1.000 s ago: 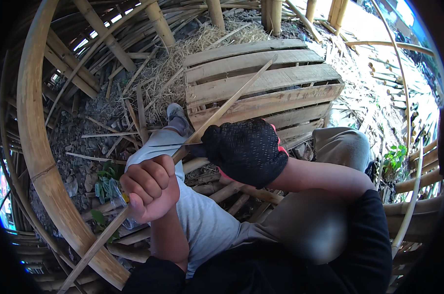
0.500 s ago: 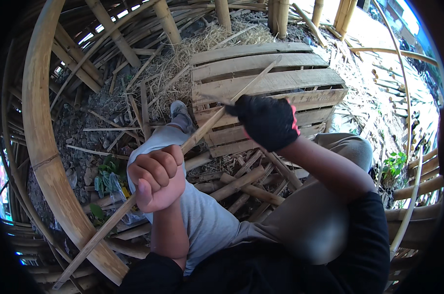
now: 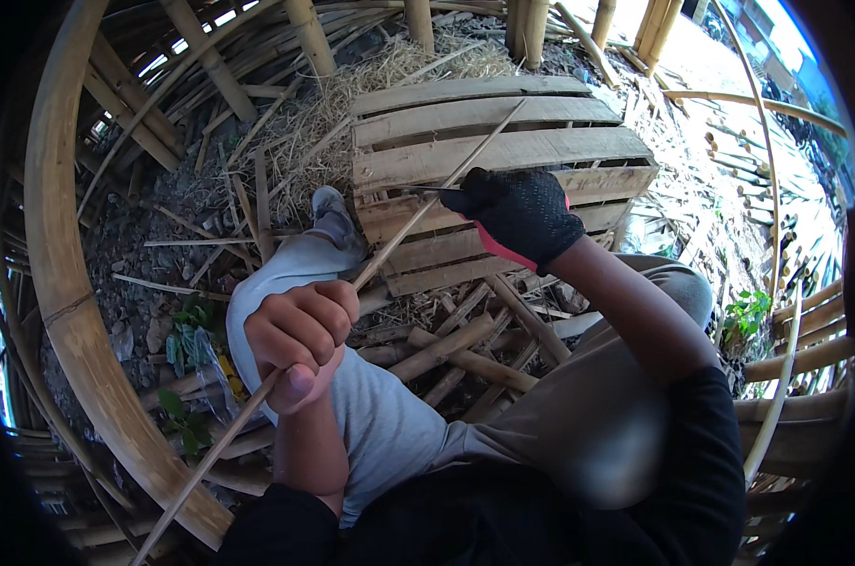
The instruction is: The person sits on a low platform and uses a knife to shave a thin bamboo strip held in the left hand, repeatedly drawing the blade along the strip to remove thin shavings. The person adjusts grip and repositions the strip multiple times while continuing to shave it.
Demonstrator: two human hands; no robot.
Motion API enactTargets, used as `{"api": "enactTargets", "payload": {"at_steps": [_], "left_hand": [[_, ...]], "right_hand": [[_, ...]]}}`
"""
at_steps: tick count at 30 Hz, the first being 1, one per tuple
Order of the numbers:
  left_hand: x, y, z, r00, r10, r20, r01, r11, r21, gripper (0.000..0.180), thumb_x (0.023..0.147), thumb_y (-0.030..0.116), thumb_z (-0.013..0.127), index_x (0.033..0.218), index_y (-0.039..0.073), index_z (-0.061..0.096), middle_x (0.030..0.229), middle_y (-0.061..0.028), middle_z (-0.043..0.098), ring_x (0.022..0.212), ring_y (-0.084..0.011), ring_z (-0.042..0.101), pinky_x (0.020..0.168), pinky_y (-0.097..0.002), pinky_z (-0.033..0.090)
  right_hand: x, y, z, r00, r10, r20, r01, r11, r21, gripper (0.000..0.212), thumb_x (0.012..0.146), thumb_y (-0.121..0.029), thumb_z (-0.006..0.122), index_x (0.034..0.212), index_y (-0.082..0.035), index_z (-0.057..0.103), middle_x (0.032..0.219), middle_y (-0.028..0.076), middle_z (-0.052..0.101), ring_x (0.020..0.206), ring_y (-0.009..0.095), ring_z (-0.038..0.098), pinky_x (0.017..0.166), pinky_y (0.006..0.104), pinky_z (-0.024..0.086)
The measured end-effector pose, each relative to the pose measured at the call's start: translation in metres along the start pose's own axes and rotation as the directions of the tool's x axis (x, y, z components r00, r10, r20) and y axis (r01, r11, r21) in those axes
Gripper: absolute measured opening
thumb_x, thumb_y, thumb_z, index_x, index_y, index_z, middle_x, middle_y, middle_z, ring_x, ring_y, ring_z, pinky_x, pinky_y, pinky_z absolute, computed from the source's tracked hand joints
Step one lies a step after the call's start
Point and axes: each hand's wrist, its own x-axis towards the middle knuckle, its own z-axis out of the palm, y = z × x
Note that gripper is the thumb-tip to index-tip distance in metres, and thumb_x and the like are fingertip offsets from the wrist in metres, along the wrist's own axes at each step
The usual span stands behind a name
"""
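Head view: left grip (image 3: 302,335) clenches a bamboo strip (image 3: 399,241), gloved right grip (image 3: 523,215) grasps a knife (image 3: 456,200); upper centre, slatted crate (image 3: 540,149), contents unclear.

Stony ground (image 3: 163,262) carries straw (image 3: 338,99) and a crate (image 3: 559,146).

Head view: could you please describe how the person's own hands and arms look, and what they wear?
The left hand is bare; the right hand wears a black, textured glove with pinkish-red along its edge and cuff. Black cloth sleeves end near the elbows, leaving both forearms bare.
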Motion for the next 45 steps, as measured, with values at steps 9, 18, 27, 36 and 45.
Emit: {"api": "enactTargets", "payload": {"at_steps": [9, 18, 27, 36, 45], "left_hand": [[-0.003, 0.005, -0.013, 0.995, 0.01, -0.102, -0.01, 1.0, 0.0, 0.059, 0.093, 0.024, 0.065, 0.048, 0.017, 0.028, 0.042, 0.0074, 0.023, 0.038, -0.0105, 0.02, 0.051, -0.0299, 0.023], [0.0, 0.006, -0.003, 0.996, -0.005, 0.084, 0.007, 1.0, -0.025, 0.06, 0.095, 0.021, 0.065, 0.048, 0.015, 0.029, 0.042, 0.0053, 0.024, 0.037, -0.0123, 0.022, 0.05, -0.0303, 0.025], [0.0, 0.009, -0.006, 0.995, 0.001, 0.103, 0.0, 1.0, -0.016, 0.06, 0.094, 0.022, 0.065, 0.047, 0.015, 0.029, 0.041, 0.0053, 0.025, 0.035, -0.0122, 0.022, 0.049, -0.0299, 0.027], [-0.004, 0.009, -0.001, 1.0, 0.014, -0.024, -0.013, 0.999, 0.037, 0.061, 0.095, 0.025, 0.065, 0.047, 0.016, 0.029, 0.042, 0.0067, 0.023, 0.038, -0.0099, 0.02, 0.05, -0.03, 0.022], [-0.009, 0.002, 0.003, 0.991, 0.016, -0.13, -0.002, 0.995, 0.101, 0.057, 0.099, 0.028, 0.06, 0.053, 0.017, 0.028, 0.046, 0.0061, 0.024, 0.044, -0.0097, 0.018, 0.055, -0.0312, 0.019]], "right_hand": [[0.008, 0.001, 0.01, 0.999, 0.006, -0.053, -0.005, 1.0, 0.009, 0.026, 0.099, -0.04, 0.063, 0.1, -0.017, 0.075, 0.08, 0.011, 0.072, 0.078, 0.032, 0.072, 0.065, 0.0457, 0.056], [0.008, 0.023, 0.006, 0.999, 0.043, 0.005, -0.042, 0.981, -0.19, 0.021, 0.095, -0.031, 0.066, 0.112, -0.026, 0.077, 0.093, 0.005, 0.075, 0.08, 0.026, 0.073, 0.064, 0.0405, 0.056], [0.015, 0.032, -0.007, 0.98, 0.133, 0.144, -0.094, 0.964, -0.25, 0.027, 0.103, -0.026, 0.052, 0.12, -0.028, 0.073, 0.102, 0.006, 0.074, 0.086, 0.028, 0.074, 0.069, 0.0437, 0.058], [0.004, 0.037, 0.009, 0.992, 0.082, 0.094, -0.064, 0.982, -0.177, 0.031, 0.103, -0.026, 0.051, 0.129, -0.025, 0.069, 0.105, 0.008, 0.075, 0.09, 0.032, 0.074, 0.074, 0.0463, 0.058], [0.008, 0.005, 0.002, 0.992, -0.042, 0.122, 0.04, 0.999, 0.022, 0.028, 0.1, -0.028, 0.056, 0.12, -0.032, 0.074, 0.105, 0.008, 0.071, 0.089, 0.03, 0.074, 0.075, 0.0438, 0.059]]}}
